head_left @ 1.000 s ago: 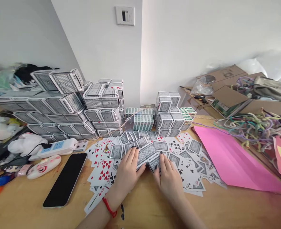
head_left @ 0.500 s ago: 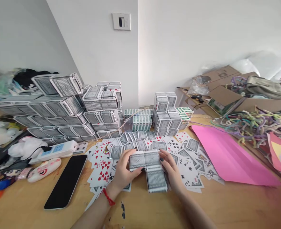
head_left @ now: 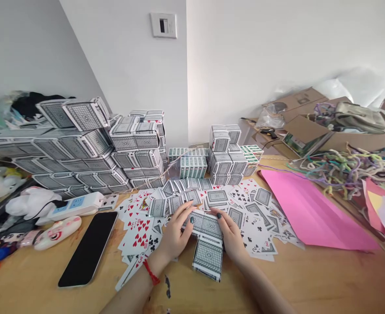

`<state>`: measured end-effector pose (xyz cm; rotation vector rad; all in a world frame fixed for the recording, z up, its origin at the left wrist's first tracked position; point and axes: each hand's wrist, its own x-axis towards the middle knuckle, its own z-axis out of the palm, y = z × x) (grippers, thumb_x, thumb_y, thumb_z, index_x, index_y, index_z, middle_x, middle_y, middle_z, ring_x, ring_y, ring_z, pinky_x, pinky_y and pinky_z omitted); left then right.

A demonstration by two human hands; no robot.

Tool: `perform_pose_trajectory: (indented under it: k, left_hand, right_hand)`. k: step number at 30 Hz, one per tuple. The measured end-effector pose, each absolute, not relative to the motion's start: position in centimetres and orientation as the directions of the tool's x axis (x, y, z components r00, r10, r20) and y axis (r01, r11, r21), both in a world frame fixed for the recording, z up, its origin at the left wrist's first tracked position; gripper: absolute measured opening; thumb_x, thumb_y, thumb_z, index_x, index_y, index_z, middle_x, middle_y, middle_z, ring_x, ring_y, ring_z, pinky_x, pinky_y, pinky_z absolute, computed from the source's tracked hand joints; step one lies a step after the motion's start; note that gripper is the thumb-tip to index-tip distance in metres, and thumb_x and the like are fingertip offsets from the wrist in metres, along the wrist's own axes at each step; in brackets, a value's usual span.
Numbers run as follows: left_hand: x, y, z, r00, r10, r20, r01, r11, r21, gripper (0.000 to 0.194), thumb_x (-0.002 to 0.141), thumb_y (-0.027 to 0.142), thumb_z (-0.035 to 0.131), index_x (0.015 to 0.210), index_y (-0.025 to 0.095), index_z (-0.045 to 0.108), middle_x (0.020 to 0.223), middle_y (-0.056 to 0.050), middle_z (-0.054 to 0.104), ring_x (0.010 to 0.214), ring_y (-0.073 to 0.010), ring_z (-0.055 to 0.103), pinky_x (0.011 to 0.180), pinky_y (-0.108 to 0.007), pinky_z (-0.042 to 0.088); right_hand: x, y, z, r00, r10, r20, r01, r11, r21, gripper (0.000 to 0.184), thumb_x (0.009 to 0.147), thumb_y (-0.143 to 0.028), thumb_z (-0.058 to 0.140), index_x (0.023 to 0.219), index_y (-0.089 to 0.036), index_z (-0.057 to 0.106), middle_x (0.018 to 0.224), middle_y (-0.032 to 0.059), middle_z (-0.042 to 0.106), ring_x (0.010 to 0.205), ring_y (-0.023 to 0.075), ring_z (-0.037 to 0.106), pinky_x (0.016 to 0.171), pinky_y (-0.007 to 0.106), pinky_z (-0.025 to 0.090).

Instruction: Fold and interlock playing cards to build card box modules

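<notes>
Between my hands is a block of folded playing cards, patterned grey on its faces, with one cube jutting toward me. My left hand grips its left end, thumb on top and fingers at the far side. Along the right side, my right hand is closed against it with fingertips at the far corner. The undersides of both hands' grips are hidden. Loose playing cards, some face up and some face down, lie around and behind the block. A row of folded cards sits just beyond.
Stacked card cubes rise at the left, with a smaller card stack at centre right. A black phone and a power strip lie left. Pink paper, tangled pipe cleaners and a cardboard box occupy the right.
The block has turned a little, its near cube swinging left and toward me. My left thumb has moved from the block's near side up onto its top. The view has shifted slightly.
</notes>
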<state>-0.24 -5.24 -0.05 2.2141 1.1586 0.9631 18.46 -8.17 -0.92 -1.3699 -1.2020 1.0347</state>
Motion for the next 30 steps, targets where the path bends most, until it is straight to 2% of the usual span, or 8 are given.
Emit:
perform_pose_trajectory:
  k: [6,14,23,30]
  left_hand:
    - [0.0,-4.9,0.6,0.434,0.755,0.491,0.549,-0.654,0.521,0.036,0.085,0.017,0.04,0.118,0.022,0.054,0.123,-0.007,0.056,0.119,-0.0222,0.046,0.099,-0.041,0.042]
    - [0.2,-5.1,0.8,0.44,0.697,0.566,0.56,-0.706,0.434,0.034,0.084,0.014,0.042,0.112,0.021,0.06,0.116,-0.005,0.063,0.119,-0.0218,0.048,0.096,-0.042,0.045]
    - [0.2,-5.2,1.1,0.454,0.654,0.605,0.555,-0.739,0.382,0.03,0.083,0.015,0.045,0.107,0.02,0.062,0.111,-0.004,0.065,0.113,-0.0209,0.053,0.094,-0.04,0.047]
    - [0.2,-5.3,0.6,0.441,0.694,0.569,0.517,-0.715,0.471,0.028,0.084,0.015,0.046,0.105,0.02,0.063,0.113,-0.005,0.064,0.118,-0.0214,0.049,0.097,-0.04,0.045]
  right_hand:
    - [18.1,-8.1,-0.7,0.108,0.987,0.12,0.192,0.097,-0.977,0.033,0.088,-0.031,0.036,0.114,-0.022,0.055,0.104,0.0052,0.067,0.102,0.0206,0.059,0.094,0.042,0.042]
    - [17.5,-8.3,-0.4,0.175,0.969,0.172,0.209,0.134,-0.969,0.03,0.087,-0.027,0.034,0.106,-0.021,0.056,0.099,0.0057,0.068,0.099,0.0197,0.06,0.09,0.039,0.045]
    - [17.2,-8.8,-0.4,0.22,0.968,0.121,0.223,0.071,-0.972,0.029,0.087,-0.028,0.034,0.104,-0.021,0.056,0.099,0.0055,0.068,0.098,0.0196,0.06,0.088,0.037,0.044]
    - [17.4,-8.5,-0.8,0.211,0.963,0.166,0.228,0.116,-0.967,0.028,0.087,-0.028,0.034,0.102,-0.022,0.057,0.097,0.0051,0.067,0.097,0.02,0.06,0.087,0.037,0.045]
